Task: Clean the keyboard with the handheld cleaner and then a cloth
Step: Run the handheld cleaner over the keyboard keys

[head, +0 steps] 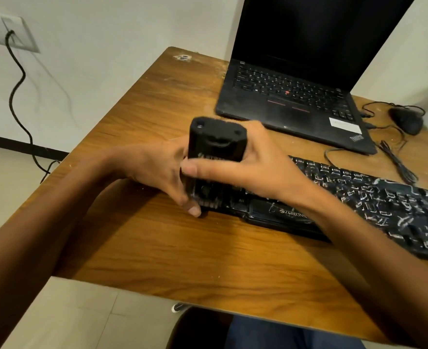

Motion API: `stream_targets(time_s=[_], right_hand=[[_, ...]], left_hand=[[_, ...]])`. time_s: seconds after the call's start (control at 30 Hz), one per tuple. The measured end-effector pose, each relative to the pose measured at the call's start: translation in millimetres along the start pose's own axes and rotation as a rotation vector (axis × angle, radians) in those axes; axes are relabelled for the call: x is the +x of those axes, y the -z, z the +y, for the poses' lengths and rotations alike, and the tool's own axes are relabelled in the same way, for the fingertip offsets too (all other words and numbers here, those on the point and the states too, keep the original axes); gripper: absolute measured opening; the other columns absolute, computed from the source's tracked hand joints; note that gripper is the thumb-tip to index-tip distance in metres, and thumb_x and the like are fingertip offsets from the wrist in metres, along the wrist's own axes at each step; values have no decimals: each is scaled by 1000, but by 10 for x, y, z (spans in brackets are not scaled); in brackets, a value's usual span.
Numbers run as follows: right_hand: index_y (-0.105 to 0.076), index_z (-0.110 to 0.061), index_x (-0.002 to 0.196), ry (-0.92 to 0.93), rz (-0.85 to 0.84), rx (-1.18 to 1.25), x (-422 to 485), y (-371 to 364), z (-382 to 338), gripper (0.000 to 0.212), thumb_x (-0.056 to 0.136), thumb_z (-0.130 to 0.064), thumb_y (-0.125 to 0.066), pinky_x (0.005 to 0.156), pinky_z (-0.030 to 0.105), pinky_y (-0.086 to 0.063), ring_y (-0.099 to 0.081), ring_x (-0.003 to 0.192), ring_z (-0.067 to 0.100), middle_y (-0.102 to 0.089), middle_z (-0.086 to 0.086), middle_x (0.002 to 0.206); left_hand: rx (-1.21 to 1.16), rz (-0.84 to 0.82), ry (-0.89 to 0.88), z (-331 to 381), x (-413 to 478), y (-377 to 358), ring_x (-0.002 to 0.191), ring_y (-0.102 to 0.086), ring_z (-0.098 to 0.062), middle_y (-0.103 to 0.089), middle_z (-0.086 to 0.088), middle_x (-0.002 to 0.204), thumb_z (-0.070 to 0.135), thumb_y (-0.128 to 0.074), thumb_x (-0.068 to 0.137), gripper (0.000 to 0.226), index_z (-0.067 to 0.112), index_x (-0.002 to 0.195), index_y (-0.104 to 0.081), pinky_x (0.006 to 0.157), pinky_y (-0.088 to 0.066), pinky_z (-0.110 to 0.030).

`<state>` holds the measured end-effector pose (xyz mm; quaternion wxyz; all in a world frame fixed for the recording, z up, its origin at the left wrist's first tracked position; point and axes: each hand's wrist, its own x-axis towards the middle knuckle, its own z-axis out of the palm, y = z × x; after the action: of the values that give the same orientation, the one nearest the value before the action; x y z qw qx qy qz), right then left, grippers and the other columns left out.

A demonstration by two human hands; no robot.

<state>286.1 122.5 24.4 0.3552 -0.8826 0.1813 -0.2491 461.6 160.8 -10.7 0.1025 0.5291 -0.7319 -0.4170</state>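
- Two hands clamp one handheld cleaner [215, 144]. The left hand [157, 170] curls round its left side and the right hand [255, 167] wraps its right side, thumb laid across the front. The hands sit close together, almost meeting over the body.
- First risk: the cleaner stands upright with its lower end just above the left end of the keyboard [359, 197]. If a thumb goes looking for a switch and the grip loosens, it could drop onto the keys.
- Second risk: white specks or marks cover the keys to the right of the right wrist. I cannot tell whether this cleaner sucks or blows. If it blows, loose dust would probably scatter past the hands.
- Third risk: neither hand steadies the keyboard, so pressing the cleaner down on it may push it across the table [157, 248].
- Position: the cleaner sits between the two palms, its top end rising beyond the fingertips and its lower part partly hidden by the left fingers. The keyboard lies beneath both hands and runs off to the right under the right forearm.
- Further out, an open laptop [296, 104] with a dark screen stands beyond the right hand. Its keys are where scattered dust would likely land.
- Farther right of that hand lie a mouse [407, 120] and a loose cable [397, 159], which a wide sweep could snag.
- No cloth shows near either hand.
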Motion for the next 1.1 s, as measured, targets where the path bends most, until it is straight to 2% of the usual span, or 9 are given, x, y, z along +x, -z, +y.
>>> stream_targets(time_s=[0.3,0.4,0.53,0.67,0.73,0.83,0.93,1.0,1.1], right_hand=[[-62,-7,80,-2,19,-92,89,35,29,25,76,-28,-74,59,27,-46,-60,68,17,-64,4,72],[-63,0,83,83,153,-110,123,107,45,29,78,-27,-73,64,42,-49,-62,71,23,-65,13,76],[-63,6,91,29,-37,98,-50,-45,8,27,77,-15,-73,68,50,-48,-63,80,34,-66,22,85],[-63,-7,84,-98,-30,123,-255,257,95,18,75,-19,-73,61,24,-53,-67,70,12,-69,1,74],[-63,-8,81,-98,-57,53,-297,405,66,25,74,-29,-74,61,28,-52,-66,68,14,-68,4,74],[-65,-3,85,8,-4,42,-163,293,-23,28,75,-27,-74,66,42,-52,-64,73,25,-66,16,79],[-62,8,90,42,-51,116,-15,-15,-51,29,77,-16,-73,67,51,-48,-62,79,36,-65,25,84],[-63,3,91,10,-78,109,-43,-63,1,24,78,-14,-72,70,48,-50,-64,79,31,-67,19,85],[-63,-23,80,-44,-104,79,-201,190,76,11,77,-18,-72,62,18,-48,-62,68,6,-65,-10,72]], left_hand=[[12,64,28,-19,5,8,99,-48,6,-45,24,107,50,-86,44,88,47,113,-31,80,-41,-13],[-31,89,-1,-13,20,21,94,-45,16,-42,28,101,36,-86,47,84,48,106,-26,72,-40,-5],[27,28,9,-7,5,-1,104,-44,13,-44,38,103,51,-84,47,78,50,108,-36,77,-38,-6],[-24,91,5,-48,43,28,103,-39,12,-34,33,114,38,-88,46,121,41,137,-9,80,-35,-10],[-24,100,6,-50,42,25,101,-38,15,-32,34,113,35,-88,46,124,40,139,-5,78,-35,-7],[-13,75,33,-19,10,24,99,-42,15,-37,32,111,36,-89,46,108,46,127,-19,74,-37,-7],[15,26,81,41,-19,7,82,-48,14,-44,26,93,33,-82,57,60,40,100,-42,64,-38,-3],[15,46,84,67,-22,17,76,-49,14,-45,23,87,28,-82,60,50,36,89,-42,61,-37,-2],[-12,90,14,10,2,28,94,-40,19,-35,33,108,33,-85,51,100,43,126,-19,73,-34,-6]])
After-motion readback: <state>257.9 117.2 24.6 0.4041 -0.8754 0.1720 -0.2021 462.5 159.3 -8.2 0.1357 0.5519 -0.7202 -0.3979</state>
